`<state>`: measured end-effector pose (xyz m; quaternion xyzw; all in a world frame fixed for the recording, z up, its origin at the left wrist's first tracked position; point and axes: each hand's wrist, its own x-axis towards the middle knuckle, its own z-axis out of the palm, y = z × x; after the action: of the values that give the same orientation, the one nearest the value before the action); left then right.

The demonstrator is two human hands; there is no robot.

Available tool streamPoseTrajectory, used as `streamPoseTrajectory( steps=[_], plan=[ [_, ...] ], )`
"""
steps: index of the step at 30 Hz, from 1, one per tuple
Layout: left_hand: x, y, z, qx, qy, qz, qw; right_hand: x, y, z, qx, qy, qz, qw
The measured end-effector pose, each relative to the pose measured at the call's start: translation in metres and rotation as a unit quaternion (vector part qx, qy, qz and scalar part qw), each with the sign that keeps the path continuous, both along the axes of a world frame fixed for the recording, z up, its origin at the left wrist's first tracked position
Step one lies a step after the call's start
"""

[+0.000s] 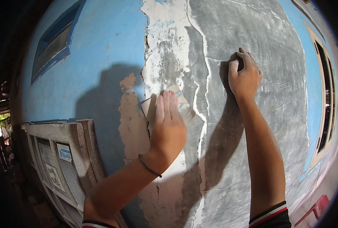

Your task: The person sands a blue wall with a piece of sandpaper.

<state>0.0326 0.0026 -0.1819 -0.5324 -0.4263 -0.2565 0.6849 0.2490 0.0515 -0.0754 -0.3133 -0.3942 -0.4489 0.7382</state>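
My left hand presses a beige sandpaper sheet with faint bluish marks against the wall, its fingers straight and side by side. Under the sheet runs a white, patchy strip of filler between blue paint and grey plaster. Whitish dust coats the fingers of both hands. Higher up and to the right, my right hand rests on the grey plaster. Its fingers are bent, with the thumb apart from them; I see nothing held, though the palm side is hidden. A raised white crack line passes between my hands.
A weathered white window frame with panes juts out at lower left. A blue-framed opening is at upper left, and a cream-framed window at the right. A red plastic item stands at lower right. A cracked edge borders the blue paint.
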Motion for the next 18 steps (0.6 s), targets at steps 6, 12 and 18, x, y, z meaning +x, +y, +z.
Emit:
streamPoseTrajectory(
  steps=[6,12,18],
  plan=[
    [-0.006,0.006,0.038,0.026,-0.035,-0.123,0.992,-0.004,-0.001,0.0,0.003,-0.007,0.008,1.0],
    [-0.005,0.0,0.022,0.01,-0.017,-0.055,0.998,-0.001,0.003,-0.001,0.007,-0.007,0.015,1.0],
    [-0.017,0.0,-0.001,-0.005,-0.008,-0.102,0.995,-0.002,0.0,0.0,0.011,-0.005,0.015,1.0]
  ],
)
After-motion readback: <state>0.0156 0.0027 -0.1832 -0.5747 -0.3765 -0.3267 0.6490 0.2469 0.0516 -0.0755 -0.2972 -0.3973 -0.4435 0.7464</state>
